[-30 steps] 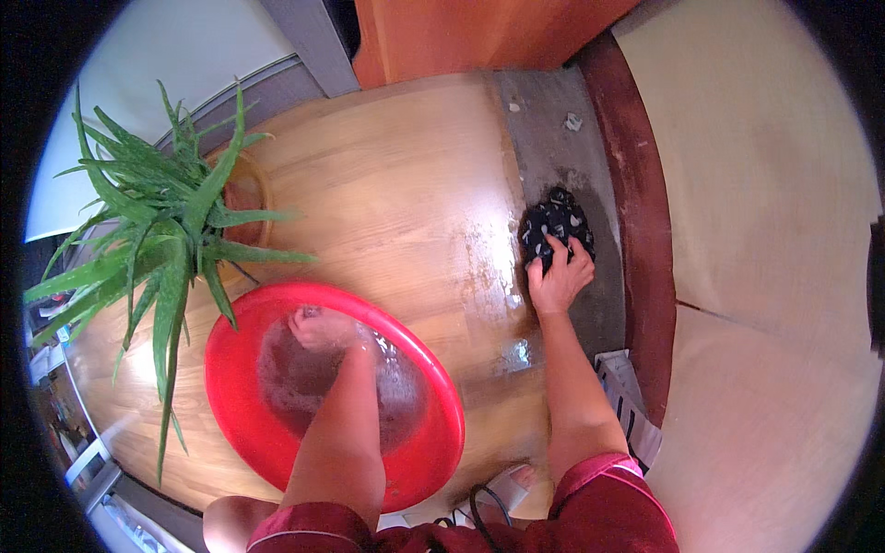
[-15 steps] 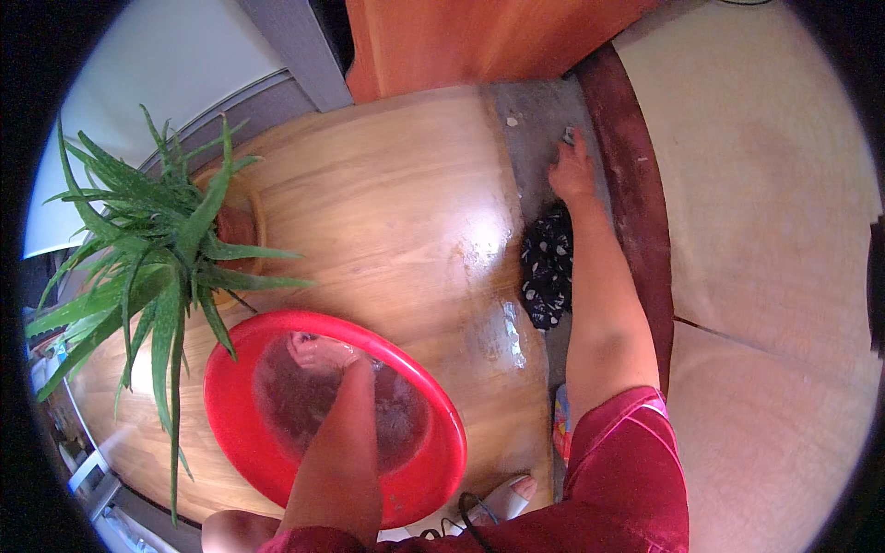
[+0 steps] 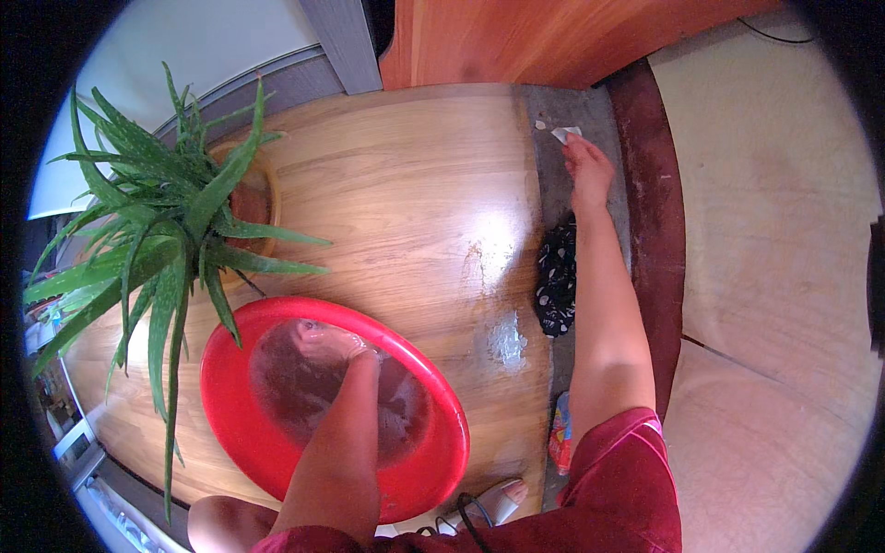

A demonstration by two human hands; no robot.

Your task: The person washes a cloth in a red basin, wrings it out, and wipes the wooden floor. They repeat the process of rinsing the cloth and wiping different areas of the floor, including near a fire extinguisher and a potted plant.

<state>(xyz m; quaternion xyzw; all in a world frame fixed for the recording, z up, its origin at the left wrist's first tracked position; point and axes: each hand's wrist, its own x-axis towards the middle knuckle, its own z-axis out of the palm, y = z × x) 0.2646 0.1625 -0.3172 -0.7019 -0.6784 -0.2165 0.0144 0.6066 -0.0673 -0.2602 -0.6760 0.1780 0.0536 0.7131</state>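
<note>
A red plastic basin (image 3: pixel 226 387) of murky, greyish water stands on the floor in front of me. My left hand (image 3: pixel 327 345) dips into this water near the basin's far side, its fingers curled; whatever they may hold is hidden. Farther off to the right, my right hand (image 3: pixel 588 170) pinches a small white scrap (image 3: pixel 564 135) between thumb and fingers, over a grey strip of floor (image 3: pixel 562 106). A smaller pale bit (image 3: pixel 540 124) lies just left of the scrap. Beside my right forearm, a dark cloth with a white pattern (image 3: pixel 556 286) lies crumpled on the floor.
A potted aloe plant (image 3: pixel 184 207) spreads its leaves at the left, some over the basin's rim. Wet patches (image 3: pixel 507 341) shine on the wooden floor. A dark red strip (image 3: pixel 656 184) borders the grey one. A colourful packet (image 3: pixel 560 433) lies near my right sleeve.
My right hand has lifted slightly, and the white scrap in its fingers now shows more fully. The left hand sits a little lower in the water. The whole view has shifted slightly.
</note>
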